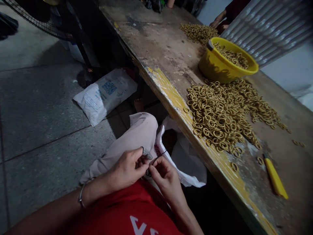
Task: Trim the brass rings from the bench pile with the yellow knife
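Above my lap, my left hand [128, 166] is closed in a pinch, with a grey wrap [147, 154] around a fingertip. What its fingers hold is too small and dark to make out. Right beside it, my right hand [167, 174] pinches a thin dark strip [160, 156] that sticks up past its fingers. The two hands nearly meet at the fingertips. On the table to their right lies a large heap of brass-coloured rings [220, 114]. Below the table edge, next to my right hand, an open white sack [188, 166] has dark contents.
A yellow tub [220, 67] of rings stands behind the heap. A yellow-handled cutter [275, 176] lies on the wooden table [158, 42]. Another person's hand [218, 20] is near a farther ring pile [199, 32]. A printed white bag [105, 94] and a fan [39, 23] are at left.
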Motion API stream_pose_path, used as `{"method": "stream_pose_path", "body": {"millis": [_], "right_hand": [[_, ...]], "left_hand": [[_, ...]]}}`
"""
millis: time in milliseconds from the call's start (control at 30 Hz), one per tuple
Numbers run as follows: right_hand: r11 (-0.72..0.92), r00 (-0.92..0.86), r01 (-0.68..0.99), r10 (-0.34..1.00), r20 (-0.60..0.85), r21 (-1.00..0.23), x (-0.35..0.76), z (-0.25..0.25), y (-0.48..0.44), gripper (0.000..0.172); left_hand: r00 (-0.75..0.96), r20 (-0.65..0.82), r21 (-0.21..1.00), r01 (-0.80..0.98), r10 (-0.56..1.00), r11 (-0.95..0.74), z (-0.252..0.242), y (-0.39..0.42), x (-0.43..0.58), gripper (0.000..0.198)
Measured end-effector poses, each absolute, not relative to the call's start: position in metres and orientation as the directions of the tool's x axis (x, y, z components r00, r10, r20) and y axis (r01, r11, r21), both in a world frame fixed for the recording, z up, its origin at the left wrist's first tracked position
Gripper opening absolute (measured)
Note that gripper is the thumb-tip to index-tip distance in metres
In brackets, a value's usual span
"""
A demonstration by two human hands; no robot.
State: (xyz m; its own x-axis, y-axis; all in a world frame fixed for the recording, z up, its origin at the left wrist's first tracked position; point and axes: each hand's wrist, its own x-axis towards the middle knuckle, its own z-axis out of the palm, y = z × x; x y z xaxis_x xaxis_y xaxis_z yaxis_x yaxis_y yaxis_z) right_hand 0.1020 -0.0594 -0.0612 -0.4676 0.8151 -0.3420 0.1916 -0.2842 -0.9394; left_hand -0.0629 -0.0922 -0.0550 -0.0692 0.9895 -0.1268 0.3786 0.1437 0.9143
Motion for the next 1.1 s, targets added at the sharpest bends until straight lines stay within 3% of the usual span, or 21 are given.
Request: {"method": "stream_pose_path", "body": {"millis": [133, 200, 367, 467, 633, 733, 833, 933, 1033, 1100], "right_hand": [[-0.093, -0.396, 0.280, 0.895, -0.203, -0.955, 0.101, -0.071, -0.068, 0.016], [-0.076, -0.364, 0.285, 0.914, -0.181, -0.956, 0.100, -0.074, -0.070, 0.014], [-0.332, -0.274, 0.039, 0.904, -0.330, -0.942, 0.094, -0.073, -0.068, 0.023], [-0.459, -0.322, -0.034, 0.846, -0.425, -0.888, 0.091, -0.070, -0.063, 0.027], [-0.519, -0.338, -0.093, 0.819, -0.463, -0.850, 0.090, -0.071, -0.054, 0.027], [-0.534, -0.337, -0.100, 0.812, -0.477, -0.839, 0.089, -0.073, -0.050, 0.027], [-0.551, -0.338, -0.134, 0.807, -0.484, -0.824, 0.087, -0.073, -0.048, 0.027], [-0.583, -0.357, -0.180, 0.789, -0.500, -0.792, 0.084, -0.073, -0.047, 0.028], [-0.589, -0.356, -0.166, 0.784, -0.509, -0.791, 0.083, -0.074, -0.049, 0.028], [-0.574, -0.346, -0.152, 0.794, -0.500, -0.805, 0.083, -0.075, -0.051, 0.029]], "left_hand": [[-0.149, 0.004, 0.870, 0.487, 0.989, 0.070, -0.052, -0.097, -0.059, 0.019], [-0.164, 0.059, 0.847, 0.531, 0.985, 0.037, -0.054, -0.100, -0.056, 0.019], [-0.100, 0.084, 0.819, 0.573, 0.991, -0.012, -0.063, -0.107, -0.050, 0.016], [-0.024, 0.110, 0.799, 0.597, 0.994, -0.074, -0.065, -0.110, -0.050, 0.019], [0.078, 0.268, 0.754, 0.604, 0.960, -0.260, -0.064, -0.111, -0.055, 0.026], [0.119, 0.274, 0.788, 0.541, 0.954, -0.294, -0.065, -0.109, -0.055, 0.026], [0.038, 0.195, 0.855, 0.482, 0.980, -0.189, -0.069, -0.107, -0.053, 0.019], [-0.190, -0.047, 0.920, 0.375, 0.981, 0.117, -0.072, -0.103, -0.052, 0.004], [-0.255, -0.324, 0.920, 0.139, 0.911, 0.366, -0.074, -0.099, -0.053, 0.014], [-0.239, -0.396, 0.907, 0.050, 0.887, 0.419, -0.074, -0.097, -0.054, 0.016]]}}
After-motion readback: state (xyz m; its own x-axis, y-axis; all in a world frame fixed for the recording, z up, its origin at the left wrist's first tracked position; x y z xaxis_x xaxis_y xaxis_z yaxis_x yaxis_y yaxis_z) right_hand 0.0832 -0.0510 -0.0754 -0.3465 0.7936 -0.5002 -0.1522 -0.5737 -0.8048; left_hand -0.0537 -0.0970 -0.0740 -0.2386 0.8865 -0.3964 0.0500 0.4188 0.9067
